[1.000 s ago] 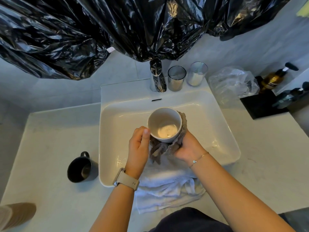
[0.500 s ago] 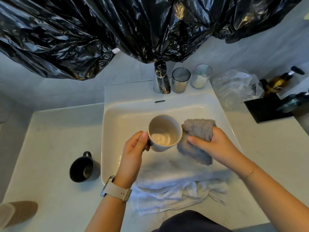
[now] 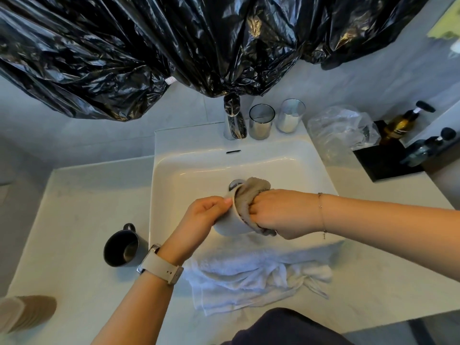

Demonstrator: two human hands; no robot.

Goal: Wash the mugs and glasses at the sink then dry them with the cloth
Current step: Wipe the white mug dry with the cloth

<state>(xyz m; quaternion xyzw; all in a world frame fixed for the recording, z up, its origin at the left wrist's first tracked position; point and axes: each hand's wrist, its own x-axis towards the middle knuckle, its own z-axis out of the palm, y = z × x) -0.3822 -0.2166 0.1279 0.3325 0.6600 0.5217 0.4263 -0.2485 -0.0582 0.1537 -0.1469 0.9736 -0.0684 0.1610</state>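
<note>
1. Two hands meet over the sink [image 3: 169,170]. The right hand [image 3: 278,212] has its fingers curled round a grey cloth [image 3: 249,195] and pushes it into the mouth of a white mug [image 3: 230,224]; how deep the fingers go cannot be seen.
2. The left hand [image 3: 202,215] grips the mug from the 9 o'clock side, thumb on the rim and fingers wrapped round the wall.
3. The mug lies tipped on its side above the basin, its long axis running roughly from 8 o'clock at the base to 2 o'clock at the mouth, so the opening faces the right hand. That is the relation the next move turns on: the cloth hand sits directly at the mouth, and I judge it can twist inside while the left hand counter-turns the body.
4. A drain [image 3: 235,184] shows at 12 o'clock, just beyond the cloth.
5. A white towel [image 3: 251,275] is draped over the sink's near edge at 6 o'clock, below the mug.
6. A dark mug [image 3: 122,249] stands upright on the bench [image 3: 74,220] at 8 o'clock, well apart from the hands and nearer the left one; whether it is already dry cannot be told.
7. Two glasses [image 3: 261,122] stand beside the tap [image 3: 234,118] at 12 o'clock, on the sink's back ledge.
8. Judging by this, drying of the white mug is underway, with the inside being wiped.
</note>
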